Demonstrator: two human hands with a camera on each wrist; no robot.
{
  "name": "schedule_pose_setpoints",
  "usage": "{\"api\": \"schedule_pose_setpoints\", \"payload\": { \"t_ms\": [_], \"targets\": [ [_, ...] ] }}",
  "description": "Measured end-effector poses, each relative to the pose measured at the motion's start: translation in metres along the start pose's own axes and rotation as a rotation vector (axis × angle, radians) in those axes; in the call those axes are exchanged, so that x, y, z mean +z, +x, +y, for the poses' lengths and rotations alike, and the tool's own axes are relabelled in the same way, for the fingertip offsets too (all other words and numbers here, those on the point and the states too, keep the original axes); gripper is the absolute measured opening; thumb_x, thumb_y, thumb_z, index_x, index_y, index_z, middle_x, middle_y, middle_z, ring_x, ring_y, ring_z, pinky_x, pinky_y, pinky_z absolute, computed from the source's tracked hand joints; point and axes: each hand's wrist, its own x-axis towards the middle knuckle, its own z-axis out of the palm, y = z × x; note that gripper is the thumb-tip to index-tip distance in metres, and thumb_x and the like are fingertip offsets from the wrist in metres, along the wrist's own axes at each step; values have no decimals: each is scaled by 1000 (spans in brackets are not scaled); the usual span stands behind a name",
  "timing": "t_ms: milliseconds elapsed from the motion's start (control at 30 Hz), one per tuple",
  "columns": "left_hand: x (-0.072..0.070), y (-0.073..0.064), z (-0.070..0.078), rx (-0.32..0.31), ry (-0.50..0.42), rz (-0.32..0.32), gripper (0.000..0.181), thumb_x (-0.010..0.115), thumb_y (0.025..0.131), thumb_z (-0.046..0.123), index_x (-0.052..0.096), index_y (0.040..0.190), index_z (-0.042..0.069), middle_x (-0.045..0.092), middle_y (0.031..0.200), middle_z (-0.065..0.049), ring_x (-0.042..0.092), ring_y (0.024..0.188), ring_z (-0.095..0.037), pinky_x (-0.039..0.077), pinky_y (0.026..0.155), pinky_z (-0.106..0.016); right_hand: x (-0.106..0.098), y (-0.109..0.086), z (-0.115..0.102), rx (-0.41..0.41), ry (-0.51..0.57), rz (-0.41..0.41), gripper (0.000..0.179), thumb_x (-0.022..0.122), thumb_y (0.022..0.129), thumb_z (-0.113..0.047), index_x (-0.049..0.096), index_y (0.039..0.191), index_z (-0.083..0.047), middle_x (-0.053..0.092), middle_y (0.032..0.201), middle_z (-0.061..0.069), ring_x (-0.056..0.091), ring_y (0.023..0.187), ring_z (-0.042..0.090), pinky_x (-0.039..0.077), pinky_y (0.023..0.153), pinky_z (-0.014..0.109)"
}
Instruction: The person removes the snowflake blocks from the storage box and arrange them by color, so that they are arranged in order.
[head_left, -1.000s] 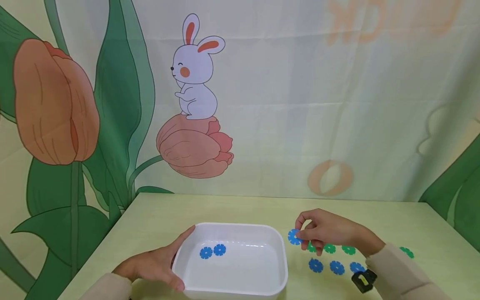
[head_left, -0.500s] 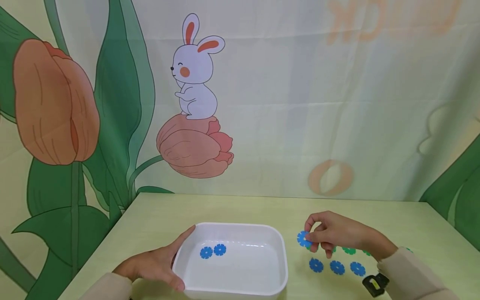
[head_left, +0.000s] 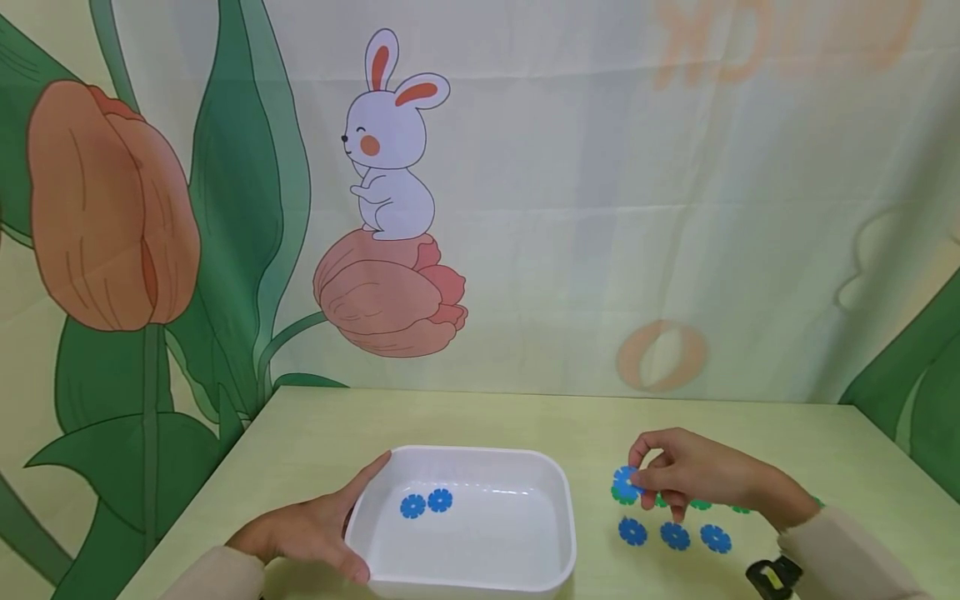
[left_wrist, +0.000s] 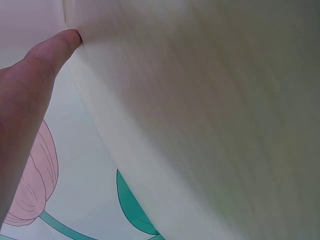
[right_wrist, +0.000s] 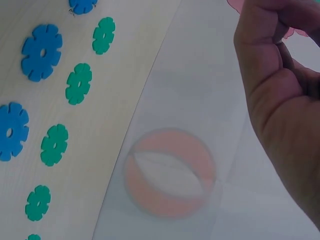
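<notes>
My left hand holds the left end of a white plastic tub, thumb at the near corner and a finger along the far one. Two blue snowflake discs lie inside it, side by side. To the right of the tub, my right hand pinches another blue snowflake disc between thumb and finger, over a row of green snowflake discs. A green disc peeks out under the held one. In the right wrist view the held disc is out of sight.
A row of blue discs lies on the pale table, nearer than the green row. Behind the table hangs a curtain printed with a rabbit and tulips. A black strap piece hangs at the right sleeve.
Still pinching the blue disc, my right hand has shifted right and slightly nearer, over the leftmost green disc. My left hand and the tub have stayed put.
</notes>
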Motion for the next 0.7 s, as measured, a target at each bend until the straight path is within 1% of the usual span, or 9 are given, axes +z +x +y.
{"api": "schedule_pose_setpoints", "payload": {
  "t_ms": [300,533,700],
  "targets": [
    [0,0,1,4,-12,-8,133,89,75,36,-14,159,19,16,156,-22,45,119,-30,47,101,-47,-6,-7,7,5,31,-6,21,59,102,-16,53,107,2,67,80,12,52,55,16,53,55,27],
    [-1,0,0,8,-7,-5,133,89,75,35,-14,159,18,16,156,-23,45,119,-31,47,101,-47,-8,-11,10,45,40,6,21,59,102,-18,54,107,1,67,82,14,53,56,17,54,55,26],
    [-1,0,0,13,-3,-6,132,88,76,36,-14,159,19,16,156,-22,45,119,-31,46,102,-49,-11,-15,14,65,46,12,21,59,102,-19,53,107,1,67,82,13,53,56,17,53,55,25]
  ]
}}
